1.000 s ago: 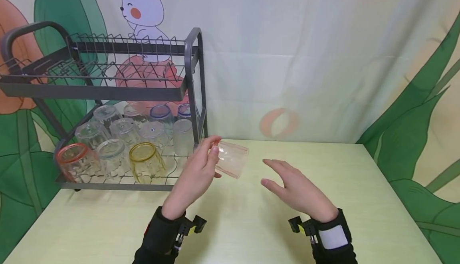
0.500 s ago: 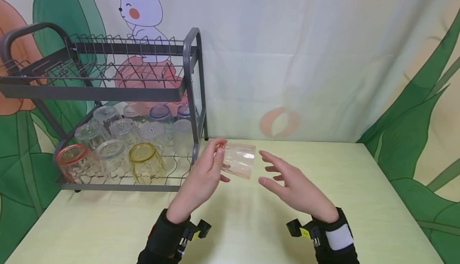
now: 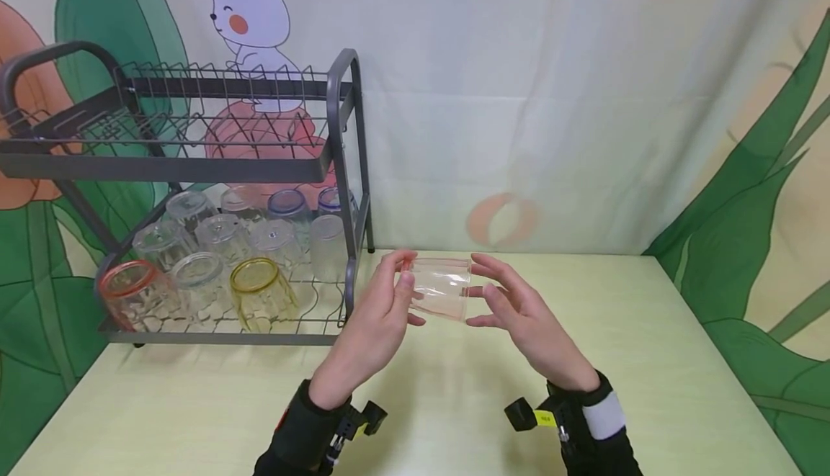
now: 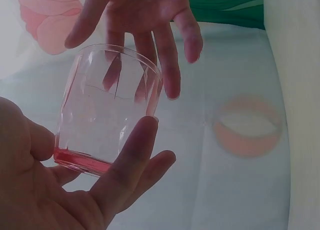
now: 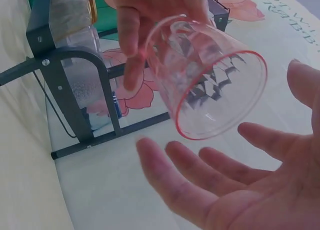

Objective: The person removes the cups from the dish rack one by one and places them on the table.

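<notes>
Pink glass (image 3: 441,289) is gripped by the left hand (image 3: 372,325); right hand (image 3: 527,319), fingers spread, seems just apart.

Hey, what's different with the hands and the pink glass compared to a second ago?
The left hand has carried the pink glass to the right and turned it closer to level. The right hand has edged forward, its fingers now at the glass's open end; whether they touch is unclear. The left hand's hold and the glasses on the rack look the same.
</notes>
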A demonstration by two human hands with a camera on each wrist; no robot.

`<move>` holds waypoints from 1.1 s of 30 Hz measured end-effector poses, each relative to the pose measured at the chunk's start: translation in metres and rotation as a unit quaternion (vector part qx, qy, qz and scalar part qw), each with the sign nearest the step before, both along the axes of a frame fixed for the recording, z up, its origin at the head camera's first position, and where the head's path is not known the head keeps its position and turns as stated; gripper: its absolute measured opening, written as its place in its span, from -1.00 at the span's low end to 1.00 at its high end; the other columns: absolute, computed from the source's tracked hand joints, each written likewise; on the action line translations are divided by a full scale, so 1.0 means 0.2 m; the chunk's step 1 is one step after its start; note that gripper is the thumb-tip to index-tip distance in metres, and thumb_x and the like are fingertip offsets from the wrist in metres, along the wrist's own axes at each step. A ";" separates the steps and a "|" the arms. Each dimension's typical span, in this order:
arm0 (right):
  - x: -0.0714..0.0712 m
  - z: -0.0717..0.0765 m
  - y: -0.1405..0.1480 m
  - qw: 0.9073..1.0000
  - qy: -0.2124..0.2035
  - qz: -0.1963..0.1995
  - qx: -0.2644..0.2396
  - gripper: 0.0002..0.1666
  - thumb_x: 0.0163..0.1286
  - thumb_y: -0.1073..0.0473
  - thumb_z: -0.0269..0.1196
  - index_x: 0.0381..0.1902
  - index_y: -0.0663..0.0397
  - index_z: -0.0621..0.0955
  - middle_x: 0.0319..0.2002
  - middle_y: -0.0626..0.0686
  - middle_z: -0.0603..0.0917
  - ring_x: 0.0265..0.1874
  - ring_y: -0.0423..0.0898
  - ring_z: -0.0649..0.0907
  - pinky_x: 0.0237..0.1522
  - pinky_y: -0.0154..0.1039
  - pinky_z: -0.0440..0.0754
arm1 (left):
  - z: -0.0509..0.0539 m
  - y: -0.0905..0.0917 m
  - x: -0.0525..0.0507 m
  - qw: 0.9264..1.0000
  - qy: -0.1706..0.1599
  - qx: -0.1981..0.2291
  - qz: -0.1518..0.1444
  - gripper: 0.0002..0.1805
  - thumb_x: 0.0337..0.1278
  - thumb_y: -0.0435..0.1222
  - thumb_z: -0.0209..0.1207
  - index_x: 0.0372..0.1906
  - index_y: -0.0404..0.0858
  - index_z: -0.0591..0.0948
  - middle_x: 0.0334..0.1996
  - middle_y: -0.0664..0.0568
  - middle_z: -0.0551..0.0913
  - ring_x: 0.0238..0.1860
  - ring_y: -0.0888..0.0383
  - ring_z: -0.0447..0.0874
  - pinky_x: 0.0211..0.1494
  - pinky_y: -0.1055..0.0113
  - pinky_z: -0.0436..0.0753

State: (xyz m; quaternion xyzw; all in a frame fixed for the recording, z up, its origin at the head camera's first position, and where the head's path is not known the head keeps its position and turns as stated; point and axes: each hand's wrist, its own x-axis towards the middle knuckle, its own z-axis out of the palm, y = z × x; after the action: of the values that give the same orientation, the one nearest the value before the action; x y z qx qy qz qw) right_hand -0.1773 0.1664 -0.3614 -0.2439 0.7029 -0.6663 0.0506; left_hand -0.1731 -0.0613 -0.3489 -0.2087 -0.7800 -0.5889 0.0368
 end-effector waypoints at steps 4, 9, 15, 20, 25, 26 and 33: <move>0.01 -0.01 -0.04 0.998 -0.008 -0.024 -0.053 -0.50 0.57 0.14 0.05 0.41 0.01 0.32 0.36 0.11 0.28 0.23 0.15 0.46 0.01 0.05 0.63 | 0.00 0.01 0.01 1.000 0.000 0.003 -0.007 -0.51 0.56 -0.04 -0.27 0.39 -0.19 0.19 0.20 -0.13 0.31 -0.06 0.03 0.56 -0.22 0.23 0.72; 0.01 -0.01 -0.08 0.994 -0.019 -0.054 -0.092 -0.50 0.55 0.13 0.09 0.37 0.10 0.32 0.31 0.16 0.30 0.22 0.17 0.46 -0.03 0.05 0.65 | -0.01 0.01 0.01 1.000 0.003 0.005 -0.011 -0.51 0.57 -0.04 -0.26 0.37 -0.22 0.17 0.20 -0.15 0.27 -0.07 0.00 0.59 -0.19 0.24 0.71; 0.00 -0.03 -0.10 0.994 -0.038 -0.056 -0.085 -0.38 0.51 0.17 0.14 0.45 -0.05 0.24 0.30 0.20 0.29 0.20 0.21 0.47 0.02 0.02 0.63 | -0.03 0.01 0.01 1.000 0.012 -0.023 -0.010 -0.56 0.58 -0.11 -0.23 0.36 -0.23 0.17 0.15 -0.16 0.27 -0.11 0.00 0.60 -0.14 0.21 0.71; -0.01 -0.03 -0.10 0.995 -0.044 -0.059 -0.072 -0.39 0.48 0.18 0.17 0.43 0.00 0.28 0.29 0.25 0.29 0.18 0.13 0.48 0.07 -0.07 0.61 | -0.03 0.01 0.00 0.999 0.013 -0.039 -0.020 -0.56 0.58 -0.11 -0.23 0.36 -0.21 0.16 0.16 -0.16 0.25 -0.14 0.06 0.65 -0.10 0.24 0.69; -0.01 -0.05 -0.10 0.993 -0.057 -0.068 -0.074 -0.41 0.48 0.15 0.18 0.40 0.03 0.31 0.26 0.21 0.32 0.19 0.15 0.46 0.06 -0.07 0.61 | -0.03 0.00 0.00 0.997 0.012 -0.076 -0.018 -0.56 0.57 -0.11 -0.21 0.37 -0.20 0.18 0.11 -0.10 0.28 -0.18 0.11 0.61 -0.10 0.27 0.66; -0.01 -0.05 -0.11 0.993 -0.058 -0.070 -0.074 -0.42 0.48 0.13 0.18 0.40 0.03 0.32 0.25 0.20 0.33 0.20 0.15 0.46 0.06 -0.07 0.61 | -0.03 0.00 0.00 0.996 0.014 -0.087 -0.015 -0.56 0.57 -0.10 -0.20 0.36 -0.19 0.19 0.10 -0.09 0.30 -0.20 0.11 0.60 -0.13 0.25 0.65; -0.03 -0.05 -0.14 0.993 -0.047 -0.094 -0.060 -0.44 0.48 0.08 0.19 0.38 0.01 0.35 0.25 0.18 0.37 0.15 0.11 0.49 0.03 -0.11 0.62 | 0.00 -0.04 -0.01 0.988 0.040 -0.147 0.011 -0.49 0.54 -0.01 -0.17 0.38 -0.20 0.26 0.18 -0.06 0.38 -0.01 0.04 0.52 -0.04 0.15 0.58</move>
State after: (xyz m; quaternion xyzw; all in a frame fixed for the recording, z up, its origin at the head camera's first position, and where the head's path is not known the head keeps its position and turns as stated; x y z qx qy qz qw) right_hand -0.1828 0.1393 -0.3710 -0.1479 0.6780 -0.7200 0.0064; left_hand -0.1760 -0.0699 -0.3492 -0.2267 -0.8582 -0.4586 0.0429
